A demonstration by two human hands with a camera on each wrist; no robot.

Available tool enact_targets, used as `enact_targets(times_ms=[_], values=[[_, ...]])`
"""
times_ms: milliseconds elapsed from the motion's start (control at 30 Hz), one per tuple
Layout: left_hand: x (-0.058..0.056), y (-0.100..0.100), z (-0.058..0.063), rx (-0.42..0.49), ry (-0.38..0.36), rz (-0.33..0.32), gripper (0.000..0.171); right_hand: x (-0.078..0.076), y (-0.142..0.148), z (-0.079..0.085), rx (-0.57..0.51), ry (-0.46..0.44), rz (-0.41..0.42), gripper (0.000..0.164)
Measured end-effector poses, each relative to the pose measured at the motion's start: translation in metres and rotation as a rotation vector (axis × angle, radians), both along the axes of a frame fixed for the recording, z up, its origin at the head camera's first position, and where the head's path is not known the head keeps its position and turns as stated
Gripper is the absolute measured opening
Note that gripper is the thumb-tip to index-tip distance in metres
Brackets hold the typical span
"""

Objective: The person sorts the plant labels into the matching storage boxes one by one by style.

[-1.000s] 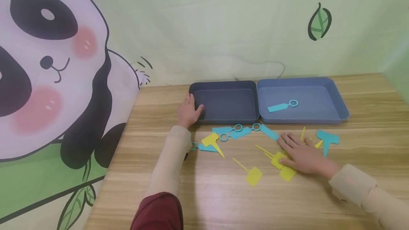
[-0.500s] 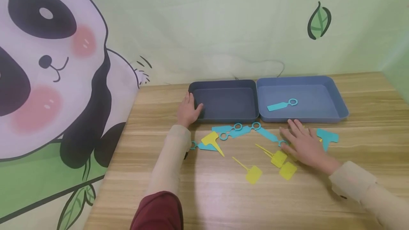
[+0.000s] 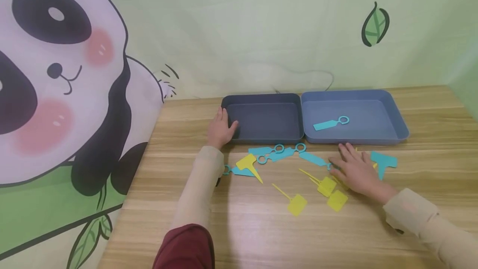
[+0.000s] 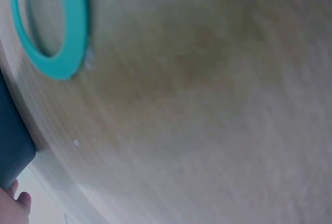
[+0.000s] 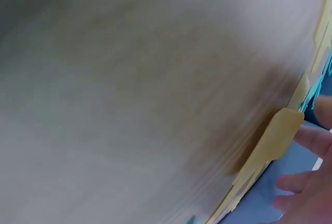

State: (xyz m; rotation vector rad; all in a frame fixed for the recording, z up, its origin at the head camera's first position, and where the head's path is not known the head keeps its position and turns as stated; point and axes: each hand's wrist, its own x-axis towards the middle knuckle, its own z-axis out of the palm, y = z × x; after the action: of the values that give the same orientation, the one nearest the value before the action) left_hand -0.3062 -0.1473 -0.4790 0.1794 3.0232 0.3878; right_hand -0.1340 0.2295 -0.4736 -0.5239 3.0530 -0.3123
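My left hand point(image 3: 220, 129) rests at the left wall of a dark navy tray point(image 3: 261, 141), its thumb over the rim and fingers extended. Above the table in front of a blue-grey tray point(image 3: 358, 140) is my right hand point(image 3: 356, 172), fingers spread, partly hiding yellow plant tags beneath it. Its thumb is near the ring end of a teal tag point(image 3: 313, 159). In the right wrist view, a yellow tag point(image 5: 277, 136) appears right beside the fingertips point(image 5: 311, 138). A teal T-shaped tag point(image 3: 383, 161) lies just right of that hand.
One teal ring tag point(image 3: 325, 125) lies inside the blue-grey tray. Several teal ring tags point(image 3: 284, 154) lie before the navy tray, with a yellow T-shaped tag point(image 3: 247, 162) across one. Square yellow tags point(image 3: 297, 205) lie nearer on the wooden table point(image 3: 261, 235).
My right hand has shifted slightly back toward the blue-grey tray, uncovering more of the square yellow tags and a teal ring tag. My left hand stays at the navy tray.
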Motion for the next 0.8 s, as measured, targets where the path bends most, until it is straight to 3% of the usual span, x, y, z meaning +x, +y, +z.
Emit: enact_targets(times_ms=[300,600,800], values=[[0.0014,0.0004,0.0029,-0.009,-0.019,0.009,0.075,-0.0034,0.0023,0.0021,-0.018,-0.051,-0.041,0.045],[0.0008,0.0004,0.0029,-0.025,-0.005,0.002,0.072,-0.002,0.0007,0.0059,0.002,-0.003,0.008,0.04],[0.0015,0.0007,0.003,-0.004,-0.011,0.003,0.073,-0.0056,0.0012,0.0051,-0.049,-0.023,-0.017,0.036]])
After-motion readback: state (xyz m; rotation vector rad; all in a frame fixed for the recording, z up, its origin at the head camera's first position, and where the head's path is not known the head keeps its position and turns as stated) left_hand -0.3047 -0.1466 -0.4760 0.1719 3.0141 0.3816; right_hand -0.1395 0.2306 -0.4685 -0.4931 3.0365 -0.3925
